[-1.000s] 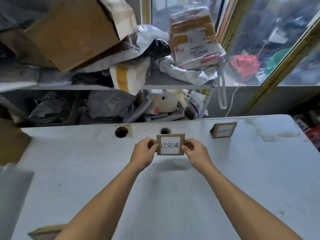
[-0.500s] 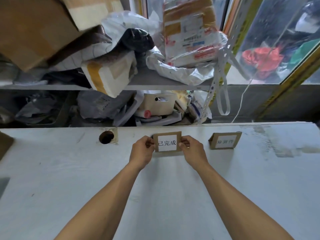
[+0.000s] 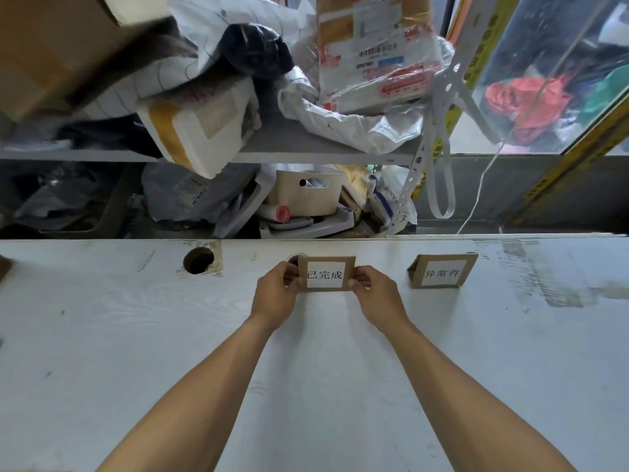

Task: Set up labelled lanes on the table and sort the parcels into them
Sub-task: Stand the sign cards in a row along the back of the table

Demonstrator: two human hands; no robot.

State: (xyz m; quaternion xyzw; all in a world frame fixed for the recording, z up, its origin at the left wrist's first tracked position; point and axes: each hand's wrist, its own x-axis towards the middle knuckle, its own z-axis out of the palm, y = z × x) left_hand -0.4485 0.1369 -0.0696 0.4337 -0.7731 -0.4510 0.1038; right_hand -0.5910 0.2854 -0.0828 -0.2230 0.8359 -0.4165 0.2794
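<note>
A small cardboard label card [image 3: 325,274] with a white sticker reading 已完成 stands near the far edge of the white table [image 3: 306,352]. My left hand [image 3: 277,294] pinches its left side and my right hand [image 3: 376,299] pinches its right side. The card covers most of a round hole in the tabletop. A second cardboard label card [image 3: 441,274], reading 异常件, stands folded on the table to the right, apart from my hands.
Another round cable hole [image 3: 199,260] lies to the left. Behind the table a metal shelf [image 3: 306,149] is piled with parcels, bags and a taped parcel [image 3: 377,49]; a white bin [image 3: 308,190] sits below it. Windows are at the right.
Both hands carried the 已完成 card away from me toward the table's far edge, and it now sits low at the table surface over the hole. The view tilted down and closer.
</note>
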